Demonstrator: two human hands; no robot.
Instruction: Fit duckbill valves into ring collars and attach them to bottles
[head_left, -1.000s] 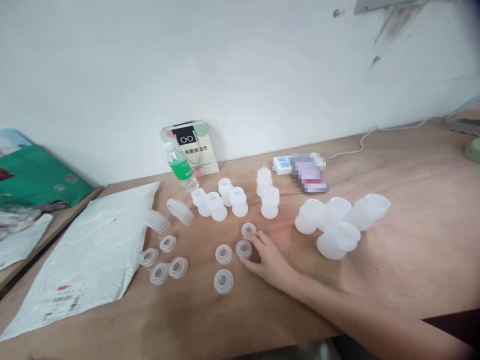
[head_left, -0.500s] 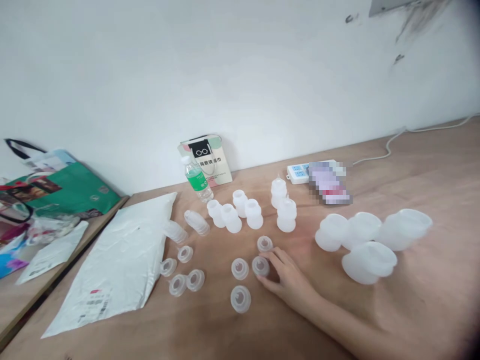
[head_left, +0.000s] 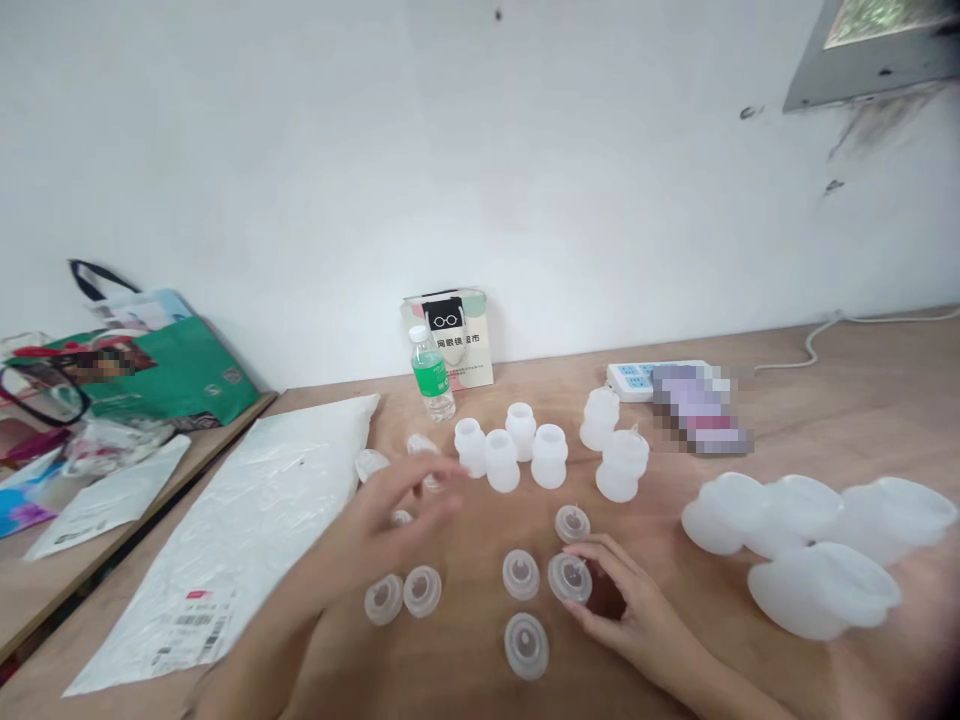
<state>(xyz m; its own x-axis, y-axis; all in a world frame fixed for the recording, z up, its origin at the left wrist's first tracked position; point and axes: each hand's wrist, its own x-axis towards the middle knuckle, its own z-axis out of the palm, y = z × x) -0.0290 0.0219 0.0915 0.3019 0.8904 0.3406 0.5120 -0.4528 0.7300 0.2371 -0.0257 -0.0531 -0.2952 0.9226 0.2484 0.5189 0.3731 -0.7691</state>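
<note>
My right hand point(head_left: 626, 605) has its thumb and fingers around a translucent round bottle cap point(head_left: 570, 578) on the table. Three similar caps lie close by: one cap point(head_left: 573, 523) behind it, one cap point(head_left: 521, 574) to its left and another cap point(head_left: 526, 645) nearer me. Stretched over the table's left part, my left hand point(head_left: 405, 510) is slightly blurred, fingers extended and holding nothing visible. Beneath and beside it are more translucent rings point(head_left: 422, 590), partly covered. Beyond its fingertips stand several small white open-necked bottles point(head_left: 502, 462).
Two white bottles with tops fitted point(head_left: 622, 466) stand farther right. Large translucent cups point(head_left: 825, 590) lie at the right. A phone point(head_left: 701, 405) rests against a power strip point(head_left: 630, 382). A water bottle point(head_left: 433, 375), paper bag point(head_left: 472, 340) and white mailer point(head_left: 247, 500) are leftward.
My left hand has come into view from the lower left, over the rings there. My right hand stays at the same cap. The view has shifted, moving everything lower and rightward.
</note>
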